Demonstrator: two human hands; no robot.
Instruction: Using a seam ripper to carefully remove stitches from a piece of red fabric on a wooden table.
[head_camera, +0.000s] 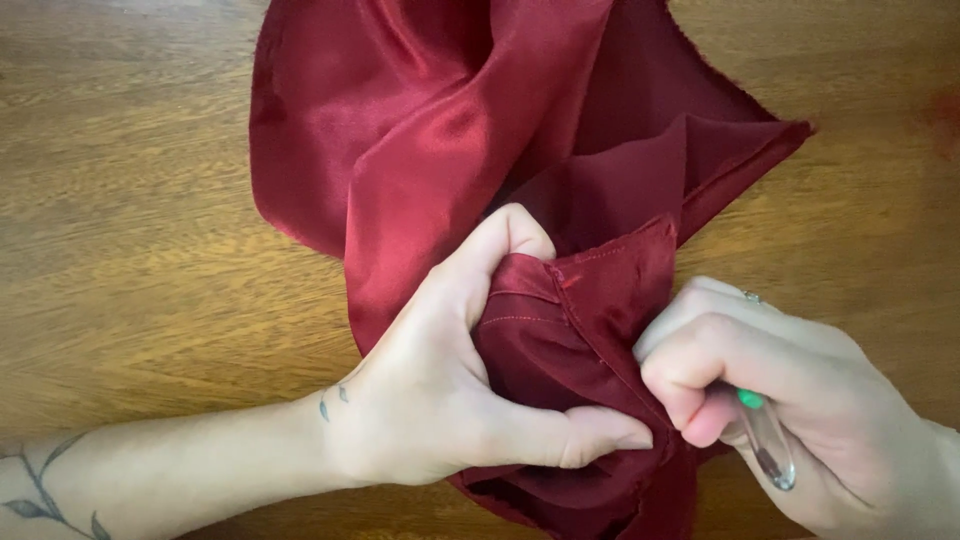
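A dark red satin cloth (420, 120) lies bunched on a wooden table (130, 200). My left hand (450, 380) grips a folded, stitched part of the cloth, thumb along its lower edge and fingers curled over the top. My right hand (770, 390) is closed against the same fold from the right. It holds a small tool with a clear handle and a green part (765, 440). The tool's tip is hidden by the fingers and fabric. A ring shows on one finger of the right hand.
The wooden table spreads out on both sides of the cloth. A frayed corner of the cloth (790, 130) points to the right. A faint red smudge (945, 115) sits near the right edge.
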